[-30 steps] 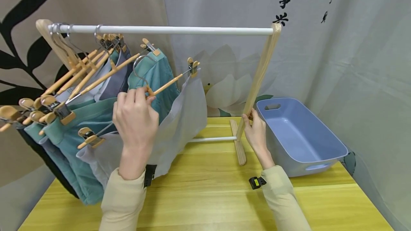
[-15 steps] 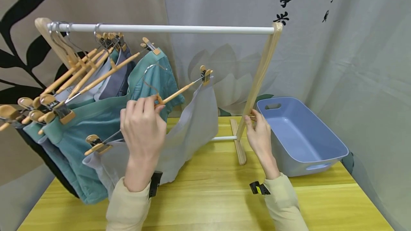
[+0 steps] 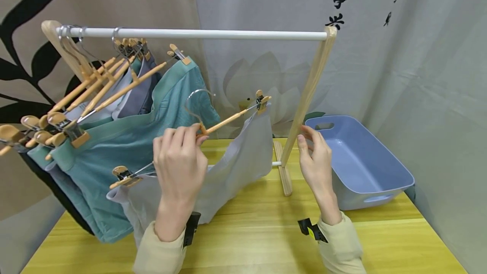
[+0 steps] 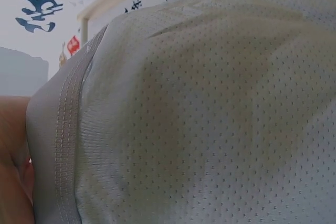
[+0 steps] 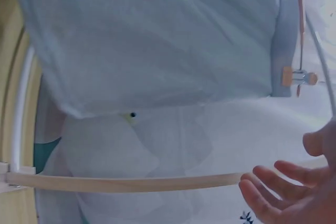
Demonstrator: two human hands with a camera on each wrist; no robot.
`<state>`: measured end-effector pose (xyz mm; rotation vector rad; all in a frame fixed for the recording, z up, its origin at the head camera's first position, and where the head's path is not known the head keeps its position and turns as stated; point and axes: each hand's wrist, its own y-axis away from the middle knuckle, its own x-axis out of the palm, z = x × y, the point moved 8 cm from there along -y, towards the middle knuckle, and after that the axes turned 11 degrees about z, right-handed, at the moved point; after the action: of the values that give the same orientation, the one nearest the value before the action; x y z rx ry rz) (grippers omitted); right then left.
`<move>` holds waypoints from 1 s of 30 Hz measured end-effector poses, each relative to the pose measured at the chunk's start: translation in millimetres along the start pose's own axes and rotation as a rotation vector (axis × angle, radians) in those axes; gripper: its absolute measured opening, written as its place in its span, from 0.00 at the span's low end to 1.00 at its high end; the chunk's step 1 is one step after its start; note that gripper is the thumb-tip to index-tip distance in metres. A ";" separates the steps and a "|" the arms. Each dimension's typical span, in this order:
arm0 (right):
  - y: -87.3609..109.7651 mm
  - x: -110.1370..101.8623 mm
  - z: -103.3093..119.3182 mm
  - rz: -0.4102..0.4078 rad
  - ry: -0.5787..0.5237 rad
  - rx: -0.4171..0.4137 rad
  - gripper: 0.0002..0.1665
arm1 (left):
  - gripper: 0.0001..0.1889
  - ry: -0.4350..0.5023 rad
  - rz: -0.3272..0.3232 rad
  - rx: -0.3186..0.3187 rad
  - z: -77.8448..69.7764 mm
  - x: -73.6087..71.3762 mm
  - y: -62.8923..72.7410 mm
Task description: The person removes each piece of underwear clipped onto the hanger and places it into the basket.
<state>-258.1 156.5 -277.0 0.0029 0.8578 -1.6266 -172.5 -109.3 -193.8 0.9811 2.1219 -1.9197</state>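
Observation:
My left hand grips a wooden clip hanger near its middle, below the metal hook, which is off the rail. Clips at both ends hold a light grey garment; in the left wrist view its perforated fabric and stitched waistband fill most of the picture. My right hand is beside the right wooden post of the clothes rack. In the right wrist view the right hand's fingers are loosely bent and hold nothing, with the grey garment above them.
The rack's white rail carries several clip hangers at its left end, with teal shorts and other garments. A blue basin stands right of the rack on the yellow wooden table. A printed curtain hangs behind.
My left hand has moved right and slightly down with the hanger and grey garment, away from the teal shorts. My right hand has come off the post and shifted a little right.

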 end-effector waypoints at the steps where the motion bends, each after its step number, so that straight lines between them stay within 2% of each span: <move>1: 0.8 -1.4 3.9 -0.008 -0.003 -0.020 0.22 | 0.09 0.004 0.003 0.005 -1.2 0.0 1.2; 10: 4.5 -17.6 43.1 -0.097 -0.034 -0.273 0.16 | 0.07 0.034 0.014 0.055 -11.3 0.2 7.6; 16: 1.1 -26.8 58.2 -0.134 -0.061 -0.383 0.17 | 0.07 0.070 0.003 0.089 -18.2 0.6 11.0; 20: -3.1 -27.5 62.3 -0.116 -0.053 -0.402 0.21 | 0.07 0.089 -0.001 0.110 -23.0 1.4 13.1; 26: -9.2 -21.3 62.6 -0.003 -0.057 -0.366 0.24 | 0.07 0.103 0.001 0.142 -29.9 3.5 15.0; 30: -10.5 -18.5 64.1 0.050 -0.087 -0.377 0.23 | 0.06 0.114 0.003 0.159 -34.5 4.7 16.5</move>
<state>-233.5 138.5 -216.8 -0.3060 1.0758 -1.3883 -156.1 -75.8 -203.6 1.1476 2.0493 -2.1060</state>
